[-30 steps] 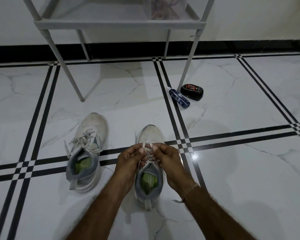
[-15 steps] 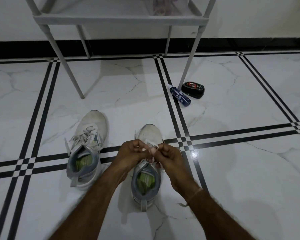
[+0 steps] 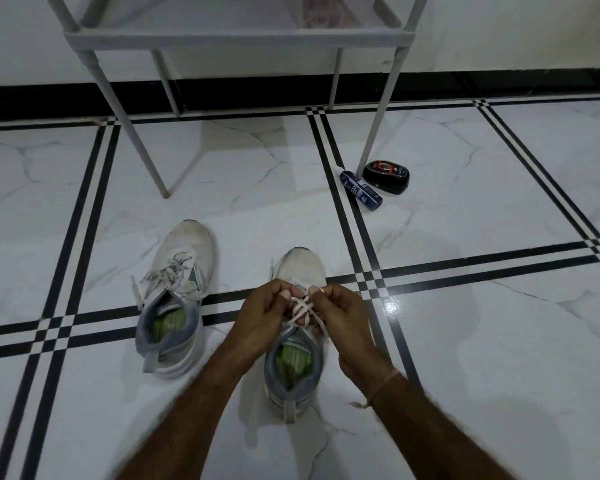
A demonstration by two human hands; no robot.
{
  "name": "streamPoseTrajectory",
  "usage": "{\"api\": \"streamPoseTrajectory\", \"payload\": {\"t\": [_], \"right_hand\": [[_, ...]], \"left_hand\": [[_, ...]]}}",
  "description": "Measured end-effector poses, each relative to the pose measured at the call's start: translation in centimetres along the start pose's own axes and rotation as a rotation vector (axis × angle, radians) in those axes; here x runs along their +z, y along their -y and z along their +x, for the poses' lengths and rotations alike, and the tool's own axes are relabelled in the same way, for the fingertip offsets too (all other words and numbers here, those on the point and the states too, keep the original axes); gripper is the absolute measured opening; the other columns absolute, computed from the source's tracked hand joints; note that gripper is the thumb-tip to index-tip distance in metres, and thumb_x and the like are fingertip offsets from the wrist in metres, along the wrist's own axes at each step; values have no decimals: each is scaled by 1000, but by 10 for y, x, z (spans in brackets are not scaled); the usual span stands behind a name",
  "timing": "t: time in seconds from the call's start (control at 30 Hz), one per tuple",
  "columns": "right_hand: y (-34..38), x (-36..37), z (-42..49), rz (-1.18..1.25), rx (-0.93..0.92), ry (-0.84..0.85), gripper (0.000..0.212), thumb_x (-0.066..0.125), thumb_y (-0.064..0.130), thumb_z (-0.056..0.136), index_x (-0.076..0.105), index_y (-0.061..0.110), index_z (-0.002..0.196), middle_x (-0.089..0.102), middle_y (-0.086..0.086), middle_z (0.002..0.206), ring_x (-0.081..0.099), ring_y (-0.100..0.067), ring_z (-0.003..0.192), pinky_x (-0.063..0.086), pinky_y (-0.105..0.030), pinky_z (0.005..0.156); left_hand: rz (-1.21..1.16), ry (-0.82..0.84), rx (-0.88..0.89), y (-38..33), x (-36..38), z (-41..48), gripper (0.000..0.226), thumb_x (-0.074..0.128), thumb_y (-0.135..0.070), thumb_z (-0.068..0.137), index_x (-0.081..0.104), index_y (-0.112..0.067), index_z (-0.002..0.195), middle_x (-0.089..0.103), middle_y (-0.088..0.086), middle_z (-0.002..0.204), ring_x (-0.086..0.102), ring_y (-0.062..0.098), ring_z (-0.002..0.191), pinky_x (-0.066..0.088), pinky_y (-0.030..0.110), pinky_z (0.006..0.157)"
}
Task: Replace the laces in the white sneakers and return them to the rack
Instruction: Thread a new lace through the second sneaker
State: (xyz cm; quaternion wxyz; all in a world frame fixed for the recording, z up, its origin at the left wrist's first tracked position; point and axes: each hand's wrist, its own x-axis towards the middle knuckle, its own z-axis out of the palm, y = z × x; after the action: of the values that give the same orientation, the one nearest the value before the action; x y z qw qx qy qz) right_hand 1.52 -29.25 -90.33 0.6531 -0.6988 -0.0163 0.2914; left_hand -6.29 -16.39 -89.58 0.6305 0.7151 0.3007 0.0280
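Pinching one lace [image 3: 301, 306], left hand [image 3: 262, 318] and right hand [image 3: 343, 317] curl over one of two sneakers [image 3: 300, 268]

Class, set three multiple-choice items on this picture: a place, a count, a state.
1. Where does the blue bottle lie? A on a shelf; B on the floor beside the black tin; C in a box.
2. How many shoes stand on the floor? A one; B two; C three.
3. What do the left hand and right hand do? A pinch the lace of the right sneaker; B lie flat; C hold the bottle.
Answers: B, it lies by the tin; B, the left sneaker plus the one being laced; A, both grip the lace.
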Motion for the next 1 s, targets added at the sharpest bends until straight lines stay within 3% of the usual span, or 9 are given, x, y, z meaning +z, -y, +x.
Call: {"api": "streamPoseTrajectory", "payload": {"t": [0.2,0.37,0.47,0.53,0.6,0.7,0.83,0.9,1.0], "right_hand": [[7,3,8,-51,133,-45,27,66,22,98,67,-4,91,73,-26,89,67,-27,70,52,-30,54],[10,4,12,-56,180,-53,31,67,21,96,63,-9,94,67,-20,79,63,-26,65,48,-27,46],[10,7,9,-90,174,-27,28,65,24,99,64,-2,90,66,-15,78,65,-23,66,50,-26,48],[9,6,5,-102,148,-3,34,65,31,100,64,-1,88,69,-15,77,66,-20,66,52,-27,52],[8,1,0,-86,113,52,38,68,34,98,63,-4,93,74,-17,83,69,-22,71,55,-29,59],[6,-7,-9,-33,51,183,25,76,15,92,63,-3,103,77,-14,90,72,-18,80,56,-26,70],[-2,-9,-11,-184,-94,134,17,80,-3,81,70,5,91,76,-5,86,75,-16,84,61,-29,77],[-5,-7,-10,-320,-209,102,13,78,1,82,73,13,85,76,2,82,75,-13,80,63,-33,78],[-7,-5,-13,-446,-350,58,10,77,10,87,73,19,83,74,11,79,72,-9,76,62,-29,72]], "left_hand": [[47,-11,62,4,0,-4,27,43,-18,108,70,-17,105,75,1,98,73,14,92,59,33,87],[150,10,144,0,4,-7,10,73,-20,92,70,-23,102,74,-11,96,70,2,88,53,13,73],[181,-54,201,2,6,-6,6,75,-18,90,71,-22,90,75,-8,83,71,8,79,57,23,73],[150,-98,197,2,8,-8,5,71,-18,93,71,-20,88,75,-6,77,73,11,74,59,28,72],[114,-161,166,0,10,-10,6,69,-15,94,71,-17,89,75,-6,73,73,8,70,56,19,66],[94,-277,133,-1,11,-10,7,69,-11,92,71,-17,89,74,-7,73,71,5,67,52,16,60],[135,-341,144,-3,18,-11,9,69,-10,90,67,-18,86,70,-8,69,66,3,61,46,12,55],[253,-320,214,-2,16,-12,10,68,-12,90,66,-20,85,68,-9,67,63,4,60,44,12,54],[524,-154,324,6,2,-4,12,62,-22,94,71,-22,86,67,-10,72,61,6,65,50,25,63]]}}
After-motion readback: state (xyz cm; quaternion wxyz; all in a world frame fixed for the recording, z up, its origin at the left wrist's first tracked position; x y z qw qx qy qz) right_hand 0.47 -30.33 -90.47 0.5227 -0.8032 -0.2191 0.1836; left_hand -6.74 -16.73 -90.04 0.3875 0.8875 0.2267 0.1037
